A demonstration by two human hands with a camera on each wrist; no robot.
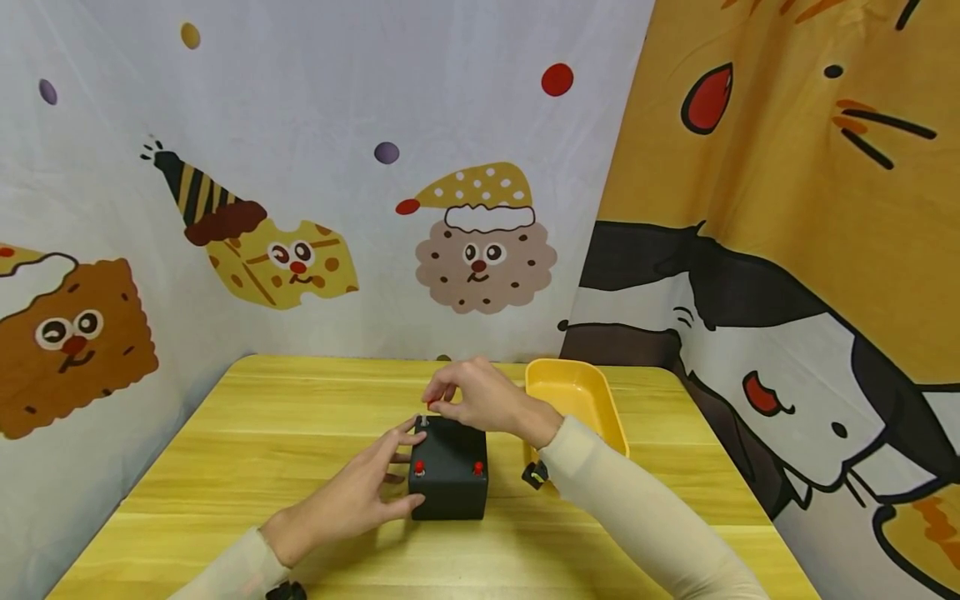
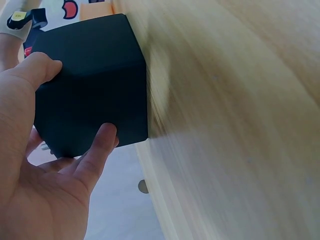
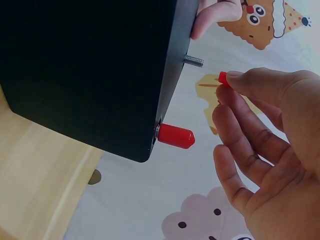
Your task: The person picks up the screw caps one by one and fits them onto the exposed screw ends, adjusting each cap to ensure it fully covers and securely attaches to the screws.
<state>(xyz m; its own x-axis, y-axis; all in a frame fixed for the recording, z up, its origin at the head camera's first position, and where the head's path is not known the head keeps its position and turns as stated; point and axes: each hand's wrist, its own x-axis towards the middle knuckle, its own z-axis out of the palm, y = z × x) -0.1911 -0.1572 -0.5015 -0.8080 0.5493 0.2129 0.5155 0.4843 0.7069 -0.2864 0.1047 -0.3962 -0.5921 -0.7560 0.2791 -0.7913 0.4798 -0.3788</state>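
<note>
A black box stands on the table with threaded studs on its top. Red caps cover the two near studs, and a third red cap sits on another stud in the right wrist view. The far left stud is bare metal. My left hand holds the box from its left, thumb on the near face and fingers spread over the side and top edge. Above the bare stud, my right hand pinches a small red cap between thumb and index finger, apart from the stud.
A yellow tray lies right of the box, partly behind my right forearm. The wooden table ends at a printed cloth backdrop behind and to the right.
</note>
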